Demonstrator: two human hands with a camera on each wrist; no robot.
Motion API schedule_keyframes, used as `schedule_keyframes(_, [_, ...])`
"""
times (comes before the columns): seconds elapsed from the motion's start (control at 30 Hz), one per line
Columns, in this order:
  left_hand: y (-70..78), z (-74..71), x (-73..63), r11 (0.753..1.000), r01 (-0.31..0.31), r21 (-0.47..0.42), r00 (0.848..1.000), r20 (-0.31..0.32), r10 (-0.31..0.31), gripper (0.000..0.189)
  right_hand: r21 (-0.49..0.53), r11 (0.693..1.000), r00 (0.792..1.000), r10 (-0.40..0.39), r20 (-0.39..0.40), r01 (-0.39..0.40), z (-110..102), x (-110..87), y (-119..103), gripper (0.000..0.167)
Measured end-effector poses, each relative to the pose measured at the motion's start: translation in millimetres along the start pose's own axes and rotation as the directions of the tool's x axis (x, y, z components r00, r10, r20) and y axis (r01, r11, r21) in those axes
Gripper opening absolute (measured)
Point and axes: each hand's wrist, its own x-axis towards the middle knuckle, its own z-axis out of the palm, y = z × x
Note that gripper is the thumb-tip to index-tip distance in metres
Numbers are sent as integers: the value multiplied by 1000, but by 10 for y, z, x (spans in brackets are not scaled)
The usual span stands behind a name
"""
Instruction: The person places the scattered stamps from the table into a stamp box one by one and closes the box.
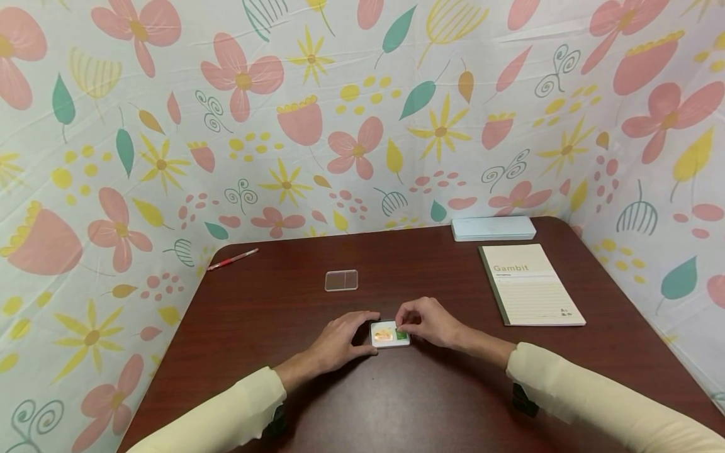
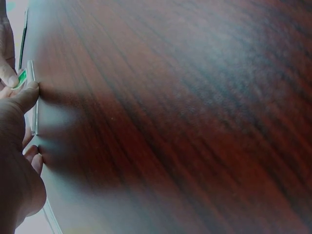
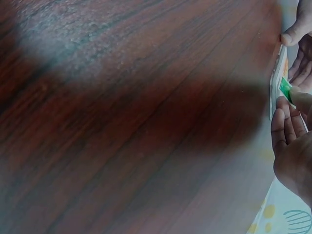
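Observation:
A small, flat white case (image 1: 391,345) lies on the table in front of the person, with a shiny orange-and-gold piece (image 1: 383,335) in its left part. The left hand (image 1: 338,343) holds the case by its left end; the thumb is on the near edge and the fingers on the far edge. At the case's right end the right hand (image 1: 433,322) pinches a small green piece (image 1: 401,335). In the right wrist view this green piece (image 3: 286,89) stands tilted between thumb and fingers, over the case (image 3: 273,90). Its lower edge is partly hidden.
Behind the case lies a clear rectangular plastic cover (image 1: 342,280). A red pen (image 1: 233,259) is at the far left, a light blue box (image 1: 494,229) at the back right, and a notebook (image 1: 531,286) in front of that box. A flowered curtain (image 1: 357,151) encloses the table.

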Motion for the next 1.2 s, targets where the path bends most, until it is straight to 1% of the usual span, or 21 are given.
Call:
schedule_keyframes(0.3, [8, -4, -4, 1000, -13, -3, 1000, -11, 13, 68, -55, 998, 998, -16, -55, 13, 33, -5, 0, 15])
schedule_keyframes(0.47, [9, 1, -4, 1000, -10, 1, 1000, -9, 10, 68, -80, 997, 997, -26, -71, 20, 43, -15, -13, 14])
schedule_keyframes(0.67, [16, 0, -6, 1000, -14, 7, 1000, -10, 14, 68, -116, 993, 996, -7, -87, -3, 66, -19, -25, 14])
schedule_keyframes(0.8, [16, 4, -7, 1000, -25, 17, 1000, -16, 25, 68, -142, 990, 994, -11, -106, -4, 83, -22, -11, 15])
schedule_keyframes(1.0, [5, 10, -6, 1000, -17, 21, 1000, -12, 17, 69, -156, 988, 993, -7, -121, -12, 93, -26, -4, 15])
schedule_keyframes(1.2, [7, 7, -9, 999, -25, 26, 999, -20, 25, 68, -172, 985, 992, -1, -128, -22, 106, -19, 3, 15])
